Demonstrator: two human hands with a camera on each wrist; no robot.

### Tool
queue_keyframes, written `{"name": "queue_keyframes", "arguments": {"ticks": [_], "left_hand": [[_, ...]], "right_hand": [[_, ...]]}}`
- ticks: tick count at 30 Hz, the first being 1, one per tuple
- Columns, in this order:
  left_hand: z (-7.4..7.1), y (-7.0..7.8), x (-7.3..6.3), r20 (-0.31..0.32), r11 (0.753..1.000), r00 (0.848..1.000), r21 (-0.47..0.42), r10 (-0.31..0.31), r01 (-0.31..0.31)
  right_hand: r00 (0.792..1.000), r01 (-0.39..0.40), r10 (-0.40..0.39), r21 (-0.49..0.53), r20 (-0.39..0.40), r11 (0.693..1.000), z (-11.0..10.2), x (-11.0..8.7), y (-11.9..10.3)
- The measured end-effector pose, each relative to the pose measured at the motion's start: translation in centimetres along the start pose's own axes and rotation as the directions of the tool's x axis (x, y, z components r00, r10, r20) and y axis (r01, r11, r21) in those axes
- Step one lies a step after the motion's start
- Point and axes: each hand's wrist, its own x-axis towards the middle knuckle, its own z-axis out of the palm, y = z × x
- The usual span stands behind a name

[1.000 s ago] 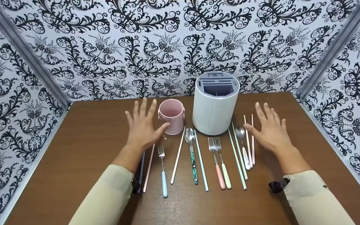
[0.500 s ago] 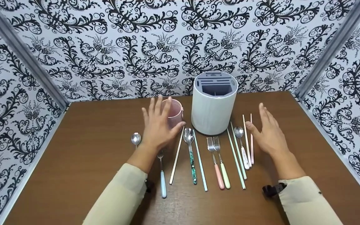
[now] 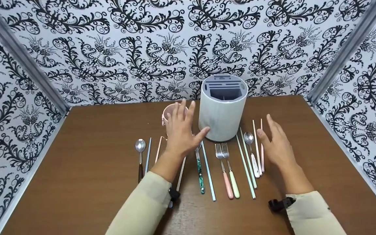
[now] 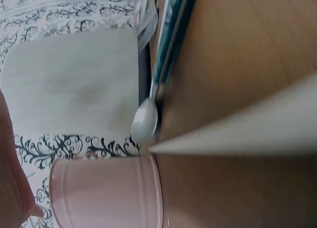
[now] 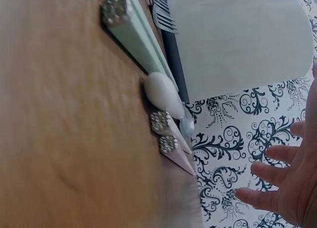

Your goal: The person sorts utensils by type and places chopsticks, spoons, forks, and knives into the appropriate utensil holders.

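Observation:
My left hand [image 3: 182, 133] hovers in front of the pink cup [image 3: 166, 114], fingers spread, holding nothing and hiding part of it. Below it lies a spoon with a green patterned handle [image 3: 200, 174]. My right hand [image 3: 277, 145] is held over the table on the right, fingers extended and nothing in them. Just left of it are pink chopsticks [image 3: 262, 150] and a spoon with a white patterned handle [image 3: 255, 165]. Between the hands stands a white utensil holder [image 3: 222, 119] with a grey slotted top. The pink cup [image 4: 106, 193] also shows in the left wrist view.
Two forks [image 3: 227, 184], with pink and green handles, lie before the holder. Green chopsticks [image 3: 247, 169] and a blue chopstick [image 3: 209, 176] flank them. A dark-handled spoon [image 3: 140, 147] lies at the left. Patterned walls [image 3: 109, 49] enclose the brown table [image 3: 77, 169].
My left hand has moved right, from left of the pink cup to in front of it, uncovering the dark-handled spoon. The right hand has shifted only slightly and turned a little inward.

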Motion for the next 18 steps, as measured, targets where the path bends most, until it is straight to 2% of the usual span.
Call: {"name": "queue_keyframes", "arguments": {"ticks": [7, 13, 18], "left_hand": [[1.4, 1.4, 0.2, -0.041, 0.993, 0.999, -0.118, -0.001, -0.004], [2.5, 2.2, 0.4, -0.092, 0.970, 0.995, -0.244, -0.037, 0.014], [3.3, 2.7, 0.7, -0.127, 0.961, 0.990, -0.277, -0.057, 0.020]], "right_hand": [[1.000, -0.012, 0.011, 0.033, 0.007, 0.999, 0.6, -0.3, 0.0], [1.000, 0.017, -0.017, 0.051, -0.007, 0.999, 0.8, -0.3, 0.1], [1.000, 0.019, -0.018, 0.054, -0.010, 0.998, 1.0, -0.1, 0.2]]}}
